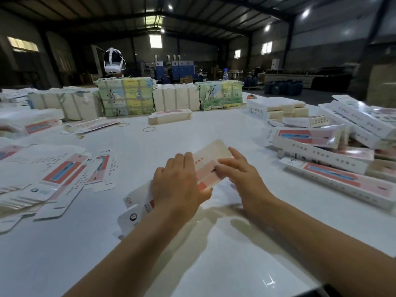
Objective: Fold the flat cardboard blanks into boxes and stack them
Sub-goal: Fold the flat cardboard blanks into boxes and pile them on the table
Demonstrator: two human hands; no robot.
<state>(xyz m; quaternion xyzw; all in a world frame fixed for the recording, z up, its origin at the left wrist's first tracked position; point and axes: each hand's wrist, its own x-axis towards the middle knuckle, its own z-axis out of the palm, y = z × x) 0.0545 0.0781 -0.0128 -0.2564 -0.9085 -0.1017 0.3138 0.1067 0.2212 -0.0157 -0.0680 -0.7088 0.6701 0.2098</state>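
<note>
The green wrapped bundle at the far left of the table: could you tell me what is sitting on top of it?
A white headset sits on the green bundle, on crumpled wrapping. Its underside is hidden.

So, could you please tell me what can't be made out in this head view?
- Middle of the blank: covered by the left hand.
- Right hand: whether it grips or only touches the blank is unclear.
- Print on the folded boxes: too small and blurred.
- Flat blanks: the pile is cut off by the left edge.

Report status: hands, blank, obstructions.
Left hand grips the pink-and-white cardboard blank; right hand presses on it, fingers straight. Blank part-folded above white table. Nothing obstructing.
</note>
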